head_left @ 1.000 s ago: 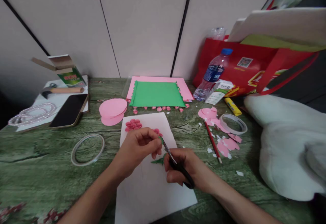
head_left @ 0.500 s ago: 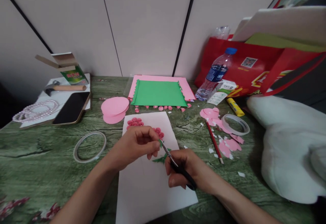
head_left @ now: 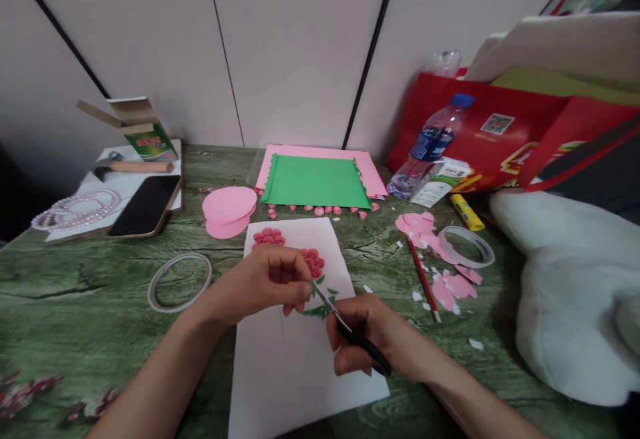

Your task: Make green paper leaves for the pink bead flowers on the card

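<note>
My right hand (head_left: pixel 363 336) holds black-handled scissors (head_left: pixel 357 339), with their narrow blades pointing up and left. The blade tips reach the fingertips of my left hand (head_left: pixel 277 279), which are pinched together; whatever lies between them is too small to make out. Under both hands is a white sheet (head_left: pixel 305 372) bearing two clusters of pink rolled flowers, one at the top left (head_left: pixel 269 235) and one at the centre (head_left: pixel 313 262). Small green paper pieces (head_left: pixel 317 310) lie on the sheet just left of the scissors.
A green panel (head_left: pixel 317 182) on pink sheets lies behind. Left are pink ovals (head_left: pixel 227 209), a tape ring (head_left: pixel 180 282), a phone (head_left: pixel 147 206) and a hammer (head_left: pixel 140 167). Right are pink scraps, a red pencil (head_left: pixel 424 279), another tape roll, a bottle (head_left: pixel 430 146) and a red bag.
The view has shifted slightly. A small green piece no longer shows at my left fingertips, and more green bits are visible on the sheet beside the blades.
</note>
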### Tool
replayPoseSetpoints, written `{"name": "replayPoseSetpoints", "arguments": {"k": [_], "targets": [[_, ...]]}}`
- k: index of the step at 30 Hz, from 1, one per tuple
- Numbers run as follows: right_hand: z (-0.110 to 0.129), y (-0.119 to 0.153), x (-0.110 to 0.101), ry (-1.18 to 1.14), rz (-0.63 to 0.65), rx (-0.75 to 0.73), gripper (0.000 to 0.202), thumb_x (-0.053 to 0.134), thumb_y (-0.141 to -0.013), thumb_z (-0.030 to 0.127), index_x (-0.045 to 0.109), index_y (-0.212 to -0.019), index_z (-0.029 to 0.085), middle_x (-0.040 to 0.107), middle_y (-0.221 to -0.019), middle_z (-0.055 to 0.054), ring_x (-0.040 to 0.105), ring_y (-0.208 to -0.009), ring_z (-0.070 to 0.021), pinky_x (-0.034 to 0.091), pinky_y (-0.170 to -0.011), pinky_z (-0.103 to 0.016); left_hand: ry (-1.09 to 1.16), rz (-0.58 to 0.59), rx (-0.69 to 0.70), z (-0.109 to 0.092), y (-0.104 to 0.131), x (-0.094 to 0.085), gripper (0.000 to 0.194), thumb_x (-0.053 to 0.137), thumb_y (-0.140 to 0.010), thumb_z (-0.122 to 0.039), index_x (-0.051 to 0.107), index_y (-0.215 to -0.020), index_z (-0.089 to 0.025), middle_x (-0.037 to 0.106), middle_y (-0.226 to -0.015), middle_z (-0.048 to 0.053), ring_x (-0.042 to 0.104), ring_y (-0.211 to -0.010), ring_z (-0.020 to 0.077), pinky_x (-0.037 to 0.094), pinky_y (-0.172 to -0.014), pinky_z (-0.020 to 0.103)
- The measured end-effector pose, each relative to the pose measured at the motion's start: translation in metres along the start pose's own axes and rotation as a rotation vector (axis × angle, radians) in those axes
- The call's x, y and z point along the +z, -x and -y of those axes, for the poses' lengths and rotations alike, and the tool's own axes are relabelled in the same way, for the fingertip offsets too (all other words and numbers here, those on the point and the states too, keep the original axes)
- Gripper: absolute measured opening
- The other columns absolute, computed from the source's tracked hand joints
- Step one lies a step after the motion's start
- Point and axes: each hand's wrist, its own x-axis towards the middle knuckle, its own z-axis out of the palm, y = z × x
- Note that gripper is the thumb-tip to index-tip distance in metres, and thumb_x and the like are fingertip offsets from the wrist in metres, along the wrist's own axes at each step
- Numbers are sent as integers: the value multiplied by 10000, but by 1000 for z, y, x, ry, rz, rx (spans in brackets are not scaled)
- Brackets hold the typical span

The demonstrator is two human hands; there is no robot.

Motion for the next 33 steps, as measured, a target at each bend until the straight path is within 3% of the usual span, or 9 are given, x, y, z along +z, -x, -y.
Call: {"name": "replayPoseSetpoints", "arguments": {"k": [16, 18, 21, 24, 27, 31, 33], "targets": [[-1, 1, -4, -8, 70, 59, 372, 784, -577, 431, 551, -621, 144, 449, -411, 88, 371, -341, -27, 267, -314, -131, 48, 77, -36, 3, 0, -5, 100, 647, -701, -175, 564, -670, -128, 597, -548, -24, 518, -471, 64, 401, -450, 177], [2, 1, -5, -3, 7, -1, 365, 749, -619, 448, 537, -630, 151, 473, -433, 77, 382, -344, -33, 282, -323, -144, 41, 60, -30, 4, 0, -6, 102, 648, -717, -191, 576, -678, -130, 601, -562, -24, 519, -479, 62, 402, -462, 181], [4, 0, -7, -24, -195, -163, 335, 688, -699, 449, 515, -664, 165, 535, -496, 45, 435, -386, -56, 355, -386, -183, 36, 29, -27, 5, 0, -5, 100, 654, -724, -204, 594, -689, -131, 600, -567, -22, 513, -481, 61, 402, -473, 187], [2, -2, -6, -40, -338, -248, 302, 738, -669, 390, 527, -693, 175, 600, -577, 12, 506, -486, -91, 407, -475, -219, 32, 4, -14, 7, -3, 0, 89, 657, -717, -202, 612, -681, -134, 583, -554, -26, 502, -483, 65, 394, -466, 188], [-1, -5, -4, -62, -392, -266, 319, 792, -601, 352, 537, -687, 181, 627, -639, 5, 509, -521, -96, 401, -491, -219, -33, -31, -3, 11, -6, 10, 79, 656, -716, -209, 643, -689, -136, 559, -548, -32, 479, -491, 63, 366, -452, 177], [-2, -6, -4, -53, -455, -282, 298, 803, -590, 308, 545, -663, 176, 546, -547, 48, 423, -465, -71, 331, -438, -194, -117, -35, 11, 14, -9, 20, 116, 642, -733, -246, 662, -709, -134, 554, -561, -31, 446, -481, 61, 336, -440, 176], [-2, -7, -6, -26, -497, -291, 279, 781, -615, 307, 541, -663, 175, 550, -553, 43, 432, -470, -76, 332, -440, -197, -231, -111, 66, 13, -9, 18, 105, 620, -748, -232, 666, -723, -141, 594, -611, -14, 476, -522, 75, 360, -481, 190]]}}
